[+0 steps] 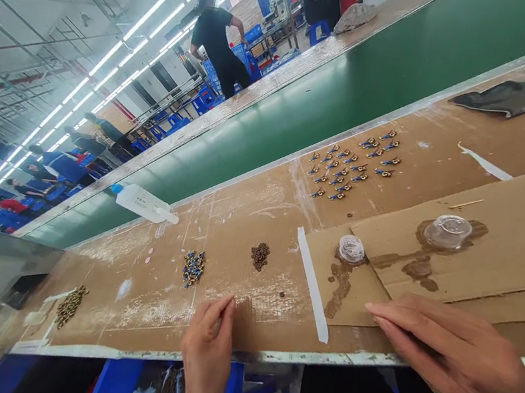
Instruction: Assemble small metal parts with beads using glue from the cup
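Note:
My left hand (209, 350) is at the table's front edge, its thumb and forefinger pressed together; anything between them is too small to make out. My right hand (454, 349) hovers over the cardboard sheet (518, 214) with its fingertips pinched, and what they hold, if anything, is hidden. Beyond the left hand lie a heap of small brown rings (259, 256) and a heap of small blue-and-gold metal pieces (192, 269). A small round dish (351, 249) and a clear round plastic dish (448, 230) sit on wet stains. Similar blue-and-gold pieces (349, 168) are spread out farther back.
A white squeeze bottle (144, 203) lies on its side by the green conveyor belt (261, 149). A gold-coloured heap (70, 306) is at the left. A white strip (311, 286) edges the cardboard. A dark cloth (519, 93) lies far right. A person (218, 43) stands beyond the belt.

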